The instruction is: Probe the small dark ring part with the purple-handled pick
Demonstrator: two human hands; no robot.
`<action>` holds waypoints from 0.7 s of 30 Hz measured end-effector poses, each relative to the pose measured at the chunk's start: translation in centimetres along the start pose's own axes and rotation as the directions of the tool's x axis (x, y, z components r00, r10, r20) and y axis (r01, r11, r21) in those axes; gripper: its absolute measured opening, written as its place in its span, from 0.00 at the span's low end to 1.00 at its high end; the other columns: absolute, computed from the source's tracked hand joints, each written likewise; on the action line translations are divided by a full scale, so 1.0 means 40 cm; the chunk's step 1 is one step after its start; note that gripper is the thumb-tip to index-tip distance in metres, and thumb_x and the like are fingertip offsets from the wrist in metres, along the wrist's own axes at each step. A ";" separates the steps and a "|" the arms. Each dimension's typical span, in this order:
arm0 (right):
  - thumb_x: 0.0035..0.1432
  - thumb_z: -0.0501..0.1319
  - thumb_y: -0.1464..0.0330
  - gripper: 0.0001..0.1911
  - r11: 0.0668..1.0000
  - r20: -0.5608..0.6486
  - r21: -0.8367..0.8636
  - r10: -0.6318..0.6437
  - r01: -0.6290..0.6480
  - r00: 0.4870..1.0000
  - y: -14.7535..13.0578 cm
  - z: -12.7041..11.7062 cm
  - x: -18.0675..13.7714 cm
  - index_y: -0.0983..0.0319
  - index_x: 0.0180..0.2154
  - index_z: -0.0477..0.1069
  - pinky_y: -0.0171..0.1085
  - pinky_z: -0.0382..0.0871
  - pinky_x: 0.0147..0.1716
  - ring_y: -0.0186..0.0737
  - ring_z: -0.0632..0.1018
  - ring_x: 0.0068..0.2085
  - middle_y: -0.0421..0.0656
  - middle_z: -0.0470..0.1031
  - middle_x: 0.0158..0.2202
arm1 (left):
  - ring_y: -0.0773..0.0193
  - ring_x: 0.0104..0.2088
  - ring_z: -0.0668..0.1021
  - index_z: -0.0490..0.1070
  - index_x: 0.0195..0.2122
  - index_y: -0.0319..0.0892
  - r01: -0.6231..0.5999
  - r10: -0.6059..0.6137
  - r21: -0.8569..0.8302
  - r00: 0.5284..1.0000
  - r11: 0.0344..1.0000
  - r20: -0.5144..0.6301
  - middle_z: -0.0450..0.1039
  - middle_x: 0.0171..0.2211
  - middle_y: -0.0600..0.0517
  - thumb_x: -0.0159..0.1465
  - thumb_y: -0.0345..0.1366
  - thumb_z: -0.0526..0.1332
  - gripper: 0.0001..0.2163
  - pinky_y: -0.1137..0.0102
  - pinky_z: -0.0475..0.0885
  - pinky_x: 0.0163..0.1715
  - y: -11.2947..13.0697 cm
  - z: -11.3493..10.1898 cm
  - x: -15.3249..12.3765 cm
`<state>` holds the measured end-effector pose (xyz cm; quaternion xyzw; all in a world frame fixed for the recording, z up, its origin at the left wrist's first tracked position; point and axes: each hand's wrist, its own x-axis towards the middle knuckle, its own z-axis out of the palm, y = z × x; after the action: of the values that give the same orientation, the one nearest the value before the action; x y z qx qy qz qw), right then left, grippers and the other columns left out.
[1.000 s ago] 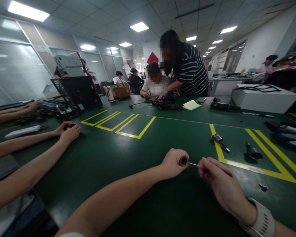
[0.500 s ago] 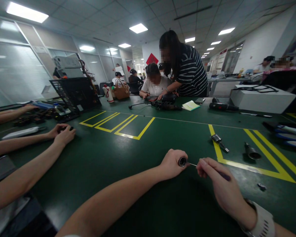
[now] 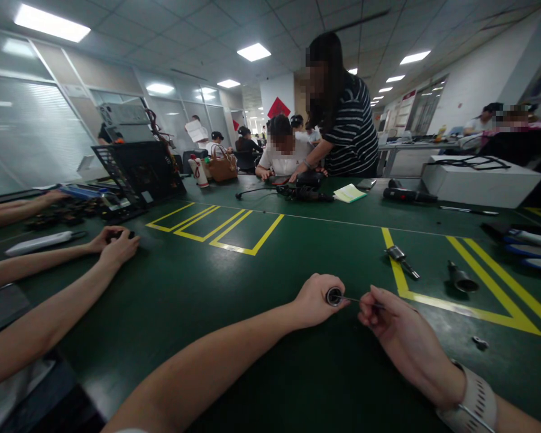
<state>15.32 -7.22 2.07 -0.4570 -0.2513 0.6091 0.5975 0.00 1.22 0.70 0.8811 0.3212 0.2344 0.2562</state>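
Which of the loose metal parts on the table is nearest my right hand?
The small dark piece, alone on the green mat beside the right hand; the two larger parts lie farther away by the yellow lines.

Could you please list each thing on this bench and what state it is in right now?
left hand: closed around the round metal part.
round metal part: gripped, open end toward the tool.
right hand: pinching the thin tool.
thin tool: tip at the part's opening.
metal bit: lying loose across a yellow line.
dark cone part: lying on its side.
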 end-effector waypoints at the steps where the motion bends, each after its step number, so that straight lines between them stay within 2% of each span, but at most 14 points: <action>1: 0.47 0.67 0.60 0.12 1.000 0.000 -0.006 -0.006 0.006 1.000 0.000 0.002 -0.001 0.61 0.21 0.73 0.37 0.63 0.26 0.37 0.68 0.25 0.39 0.69 0.22 | 0.69 0.28 0.71 0.65 0.26 0.40 -0.004 0.004 0.006 1.000 1.000 -0.002 0.68 0.26 0.57 0.57 0.38 0.63 0.09 0.72 0.63 0.33 -0.001 0.000 0.000; 7: 0.48 0.66 0.58 0.15 0.981 0.064 -0.154 -0.113 0.121 0.992 -0.004 0.007 -0.009 0.62 0.20 0.73 0.36 0.62 0.27 0.37 0.67 0.27 0.40 0.69 0.22 | 0.68 0.30 0.72 0.66 0.28 0.40 -0.057 0.057 0.074 0.998 0.996 -0.004 0.69 0.27 0.56 0.58 0.36 0.62 0.06 0.71 0.62 0.36 -0.005 0.000 -0.005; 13: 0.47 0.66 0.59 0.14 0.993 -0.005 -0.095 -0.072 0.071 0.997 -0.009 -0.004 0.003 0.61 0.19 0.72 0.37 0.62 0.25 0.37 0.68 0.25 0.39 0.69 0.21 | 0.66 0.31 0.73 0.67 0.29 0.40 -0.033 0.033 0.108 0.999 0.994 0.001 0.70 0.29 0.55 0.58 0.35 0.62 0.06 0.70 0.62 0.37 -0.003 -0.002 -0.004; 21: 0.45 0.66 0.61 0.13 0.989 -0.046 -0.108 -0.109 0.104 0.993 -0.013 -0.002 0.004 0.61 0.17 0.70 0.37 0.61 0.23 0.36 0.67 0.23 0.39 0.67 0.19 | 0.67 0.31 0.72 0.67 0.29 0.40 -0.007 0.008 0.106 1.000 0.994 -0.011 0.70 0.28 0.57 0.59 0.34 0.61 0.05 0.70 0.63 0.37 0.000 -0.005 -0.006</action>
<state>15.67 -7.00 2.43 -0.4894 -0.2915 0.5503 0.6105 -0.28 1.11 0.81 0.8932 0.3315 0.2230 0.2063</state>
